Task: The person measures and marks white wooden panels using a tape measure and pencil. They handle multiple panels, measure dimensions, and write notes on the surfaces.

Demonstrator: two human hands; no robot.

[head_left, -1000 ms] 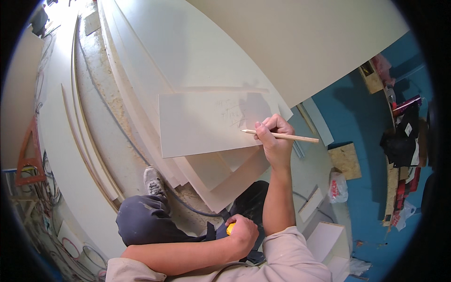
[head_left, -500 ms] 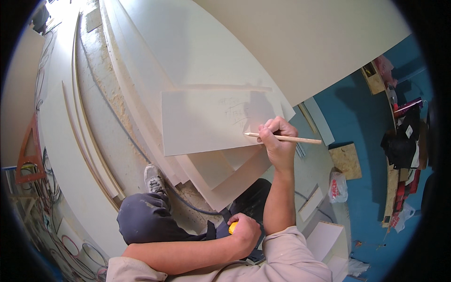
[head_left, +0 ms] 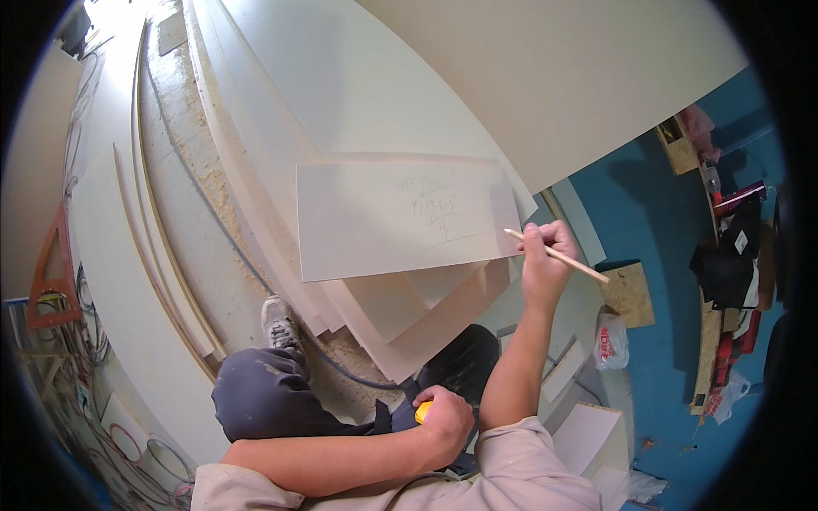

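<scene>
A pale wooden pencil [head_left: 558,255] is pinched between the fingers of my right hand [head_left: 547,255], its tip pointing left. The hand is at the right edge of a white rectangular board [head_left: 358,226], which has faint pencil marks in its right half. The tip appears close to the board; whether it touches, I cannot tell. My left hand [head_left: 447,417] is closed round a small yellow object [head_left: 423,413] near my lap, mostly hidden by the fingers. Beneath the white board lie several larger pale panels [head_left: 400,332], stacked unevenly.
Long panel strips [head_left: 162,255] run along the left, beside a dark hose [head_left: 204,200] and sawdust on the floor. An orange triangular tool [head_left: 53,281] stands among cables at far left. To the right are a wood offcut [head_left: 629,294], a plastic bag [head_left: 611,341] and a blue surface [head_left: 673,255].
My right hand has moved right with the pencil, away from the middle of the written marks, uncovering more of them. The left hand stays where it was.
</scene>
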